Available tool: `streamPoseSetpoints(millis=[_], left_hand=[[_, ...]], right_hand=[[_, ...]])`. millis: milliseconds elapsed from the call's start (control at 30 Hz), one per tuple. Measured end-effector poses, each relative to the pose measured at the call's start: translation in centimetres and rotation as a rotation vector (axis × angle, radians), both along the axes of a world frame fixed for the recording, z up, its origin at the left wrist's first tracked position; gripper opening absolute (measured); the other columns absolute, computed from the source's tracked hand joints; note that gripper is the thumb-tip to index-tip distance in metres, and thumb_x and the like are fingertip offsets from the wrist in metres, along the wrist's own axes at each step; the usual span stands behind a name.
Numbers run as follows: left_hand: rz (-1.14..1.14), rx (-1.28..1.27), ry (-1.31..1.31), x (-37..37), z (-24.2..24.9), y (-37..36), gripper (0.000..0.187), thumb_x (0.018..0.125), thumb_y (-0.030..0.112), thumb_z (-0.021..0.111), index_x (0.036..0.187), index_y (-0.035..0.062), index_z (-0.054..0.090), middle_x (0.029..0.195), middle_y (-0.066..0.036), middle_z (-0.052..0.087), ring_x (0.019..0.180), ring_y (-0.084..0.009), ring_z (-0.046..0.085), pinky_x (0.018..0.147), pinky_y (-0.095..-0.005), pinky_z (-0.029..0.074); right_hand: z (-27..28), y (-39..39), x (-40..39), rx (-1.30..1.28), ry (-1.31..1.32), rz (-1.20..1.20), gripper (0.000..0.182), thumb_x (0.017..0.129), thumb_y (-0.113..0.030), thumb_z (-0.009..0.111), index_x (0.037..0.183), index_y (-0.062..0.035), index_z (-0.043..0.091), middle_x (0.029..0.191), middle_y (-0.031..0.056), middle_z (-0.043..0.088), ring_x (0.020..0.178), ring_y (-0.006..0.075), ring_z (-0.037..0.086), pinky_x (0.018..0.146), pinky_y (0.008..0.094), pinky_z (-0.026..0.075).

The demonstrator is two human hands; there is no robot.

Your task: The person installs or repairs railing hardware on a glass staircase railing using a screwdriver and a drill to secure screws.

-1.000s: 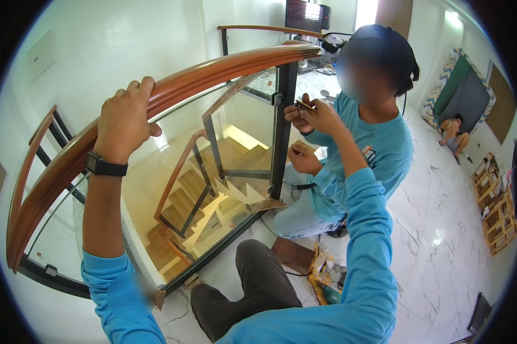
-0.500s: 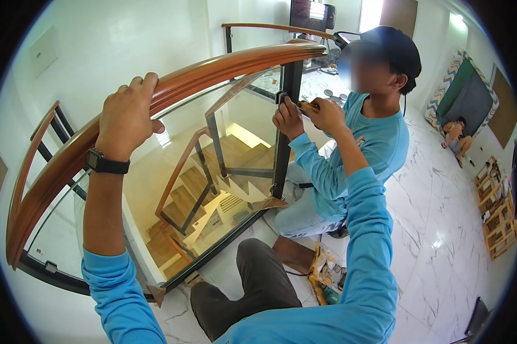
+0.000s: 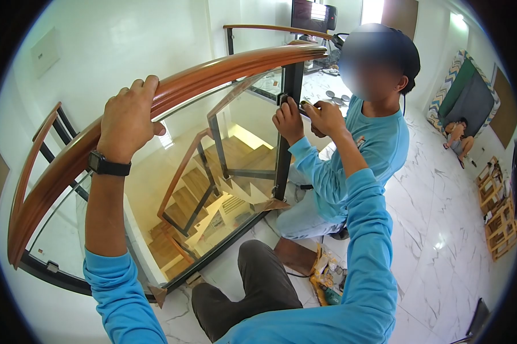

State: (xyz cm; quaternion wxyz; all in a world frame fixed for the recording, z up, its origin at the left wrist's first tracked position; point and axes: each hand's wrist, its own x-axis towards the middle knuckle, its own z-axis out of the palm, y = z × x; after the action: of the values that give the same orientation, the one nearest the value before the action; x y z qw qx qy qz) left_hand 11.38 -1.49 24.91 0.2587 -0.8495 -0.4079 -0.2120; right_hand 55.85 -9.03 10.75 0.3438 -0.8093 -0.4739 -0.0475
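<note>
My left hand (image 3: 126,117), a black watch on its wrist, is wrapped over the curved wooden handrail (image 3: 230,66), its thumb hooked at the inner edge. My right hand (image 3: 328,118) is closed around a small tool with a yellowish end (image 3: 305,104), apparently a screwdriver, mostly hidden in the fingers. It is beside a black glass clamp (image 3: 282,98) on the dark metal post (image 3: 285,137). A co-worker's hand (image 3: 288,121) has its fingers at that clamp. Below the rail stands a clear glass panel (image 3: 181,149) in a black frame.
The co-worker (image 3: 379,129) kneels close on my right. Behind the glass, wooden stairs (image 3: 253,155) descend. A brown board (image 3: 296,256) and an open yellow bag of tools (image 3: 327,275) lie on the marble floor by my knee. Another person (image 3: 458,137) sits by the far wall, near wooden frames (image 3: 499,218).
My right hand and the tool have turned slightly at the clamp, with less of the tool showing. The co-worker's head has turned towards me. My left hand stays on the handrail.
</note>
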Motion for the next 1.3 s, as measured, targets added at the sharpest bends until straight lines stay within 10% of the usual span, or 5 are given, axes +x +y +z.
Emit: streamPoseSetpoints(millis=[167,733,1100,1233,1300], left_hand=[[-0.001,-0.023,-0.005,0.1,0.1,0.0,0.078,0.062,0.015,0.094,0.129,0.0086,0.053,0.116,-0.014,0.067,0.104,-0.0371,0.067,0.090,-0.0479,0.054],[0.002,-0.008,-0.002,0.2,0.2,-0.2,0.079,0.061,0.015,0.095,0.128,0.0091,0.053,0.115,-0.014,0.068,0.104,-0.0369,0.068,0.090,-0.0473,0.054],[0.010,0.010,-0.011,0.4,0.3,-0.3,0.083,0.063,0.017,0.094,0.133,0.0105,0.052,0.119,-0.014,0.067,0.107,-0.0372,0.067,0.093,-0.0470,0.053],[-0.112,-0.081,-0.050,-1.0,-0.7,2.4,0.081,0.070,0.015,0.089,0.143,0.0091,0.053,0.128,-0.015,0.067,0.098,-0.0326,0.069,0.089,-0.0425,0.054],[-0.183,-0.272,-0.154,-1.7,-1.0,4.5,0.080,0.079,0.005,0.082,0.151,0.0093,0.047,0.137,-0.012,0.066,0.101,-0.0227,0.071,0.078,-0.0400,0.058]], right_hand=[[-1.8,0.4,1.8,0.244,-0.377,0.098,0.049,0.087,-0.045,0.072,0.111,-0.0023,0.074,0.083,0.0173,0.076,0.078,0.0328,0.075,0.074,0.0422,0.059],[-4.7,1.1,2.8,0.245,-0.176,0.160,0.029,0.095,-0.026,0.073,0.112,-0.0022,0.071,0.061,0.0061,0.070,0.046,0.0147,0.067,0.048,0.0297,0.053],[-2.8,-2.9,1.4,0.242,-0.175,0.074,0.038,0.087,-0.036,0.076,0.113,-0.0100,0.071,0.084,0.0114,0.076,0.078,0.0298,0.075,0.076,0.0418,0.058],[-4.4,-4.5,1.7,0.217,-0.196,-0.018,0.045,0.095,-0.042,0.069,0.119,-0.0048,0.065,0.095,0.0275,0.072,0.088,0.0503,0.067,0.073,0.0570,0.053],[-4.7,-8.7,-1.9,0.321,-0.158,0.185,0.043,0.102,-0.036,0.064,0.127,-0.0018,0.060,0.089,0.0218,0.071,0.085,0.0345,0.073,0.072,0.0482,0.056]])
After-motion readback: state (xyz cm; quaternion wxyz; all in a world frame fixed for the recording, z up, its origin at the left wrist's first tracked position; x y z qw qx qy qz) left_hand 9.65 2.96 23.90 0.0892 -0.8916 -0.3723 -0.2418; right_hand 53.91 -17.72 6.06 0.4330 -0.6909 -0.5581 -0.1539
